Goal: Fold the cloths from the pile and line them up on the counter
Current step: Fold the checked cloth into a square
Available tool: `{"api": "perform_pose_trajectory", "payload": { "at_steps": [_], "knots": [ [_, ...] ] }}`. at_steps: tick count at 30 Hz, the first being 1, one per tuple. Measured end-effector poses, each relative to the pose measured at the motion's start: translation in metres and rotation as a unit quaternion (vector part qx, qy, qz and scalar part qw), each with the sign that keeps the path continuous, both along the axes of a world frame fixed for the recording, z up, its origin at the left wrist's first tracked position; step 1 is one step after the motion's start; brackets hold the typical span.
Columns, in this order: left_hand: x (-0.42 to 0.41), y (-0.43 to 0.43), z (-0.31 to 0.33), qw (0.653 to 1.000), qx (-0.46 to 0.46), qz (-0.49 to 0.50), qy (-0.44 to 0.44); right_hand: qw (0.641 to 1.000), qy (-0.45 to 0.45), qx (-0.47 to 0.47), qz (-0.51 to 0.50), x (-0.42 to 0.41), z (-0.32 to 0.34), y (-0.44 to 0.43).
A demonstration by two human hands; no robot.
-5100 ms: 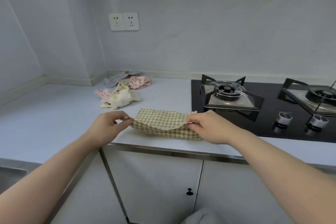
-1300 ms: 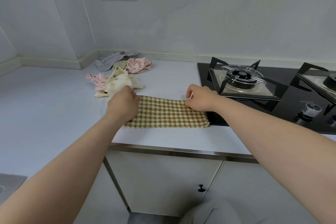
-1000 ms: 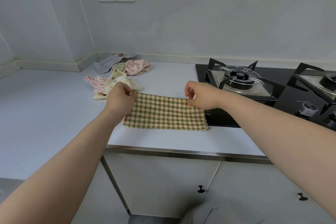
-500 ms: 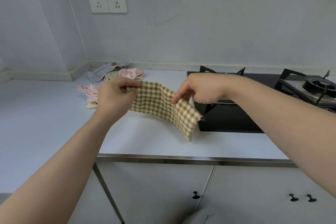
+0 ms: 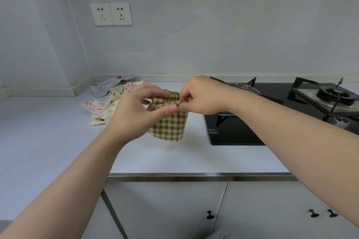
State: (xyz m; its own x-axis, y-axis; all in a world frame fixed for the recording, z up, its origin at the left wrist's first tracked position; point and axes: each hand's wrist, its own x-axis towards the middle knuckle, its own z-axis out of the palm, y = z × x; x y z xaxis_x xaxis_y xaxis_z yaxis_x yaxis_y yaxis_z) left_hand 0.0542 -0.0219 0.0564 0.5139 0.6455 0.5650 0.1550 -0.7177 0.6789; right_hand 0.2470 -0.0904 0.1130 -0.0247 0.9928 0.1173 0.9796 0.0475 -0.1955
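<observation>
A green-and-cream checked cloth [image 5: 170, 126] hangs doubled over above the white counter [image 5: 58, 137]. My left hand [image 5: 136, 112] pinches its top edge between thumb and fingers. Right beside it, my right hand [image 5: 202, 97] pinches the same edge, and the two hands meet over the cloth. The pile of cloths [image 5: 108, 101] lies behind my left hand near the corner: a cream dotted one, a pink flowered one, a grey one and another checked one. My left hand hides part of the pile.
A black gas hob [image 5: 281, 106] with two burners sits to the right of the cloth. A double wall socket [image 5: 111, 14] is above the pile. The counter's steel front edge [image 5: 194, 177] runs over white cabinet doors with small black knobs.
The cloth, which lay flat on the counter, has been lifted. My hands have come together, bringing its two ends against each other so it hangs folded in half.
</observation>
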Motion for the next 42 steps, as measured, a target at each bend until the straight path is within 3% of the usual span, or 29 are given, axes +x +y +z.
{"api": "perform_pose_trajectory", "payload": {
  "at_steps": [12,19,22,25,30,35,39,42],
  "knots": [
    [0.001,0.001,-0.001,0.997,0.052,0.040,0.030,0.992,0.121,0.016,0.017,0.001,-0.004,-0.003],
    [-0.003,0.001,0.001,0.993,0.087,0.031,0.080,0.990,0.143,0.013,0.012,0.004,-0.005,-0.004],
    [0.000,0.002,-0.003,0.995,0.080,0.042,0.029,0.990,0.142,0.003,0.007,0.004,-0.005,-0.005],
    [0.001,0.003,-0.004,0.998,0.041,0.030,-0.020,0.992,0.125,-0.003,0.018,0.004,-0.005,-0.006],
    [-0.012,0.015,0.002,0.982,-0.136,-0.081,-0.108,0.997,0.029,-0.035,0.055,0.003,-0.003,-0.010],
    [-0.019,0.026,0.003,0.966,-0.208,-0.083,-0.131,0.994,-0.025,-0.045,0.093,-0.004,0.013,-0.025],
    [-0.017,0.026,-0.003,0.944,-0.275,-0.117,-0.138,0.980,0.034,0.008,0.197,-0.027,0.027,-0.040],
    [-0.015,0.022,-0.005,0.931,-0.304,-0.156,-0.129,0.977,0.045,0.014,0.206,-0.036,0.031,-0.042]
  ]
}}
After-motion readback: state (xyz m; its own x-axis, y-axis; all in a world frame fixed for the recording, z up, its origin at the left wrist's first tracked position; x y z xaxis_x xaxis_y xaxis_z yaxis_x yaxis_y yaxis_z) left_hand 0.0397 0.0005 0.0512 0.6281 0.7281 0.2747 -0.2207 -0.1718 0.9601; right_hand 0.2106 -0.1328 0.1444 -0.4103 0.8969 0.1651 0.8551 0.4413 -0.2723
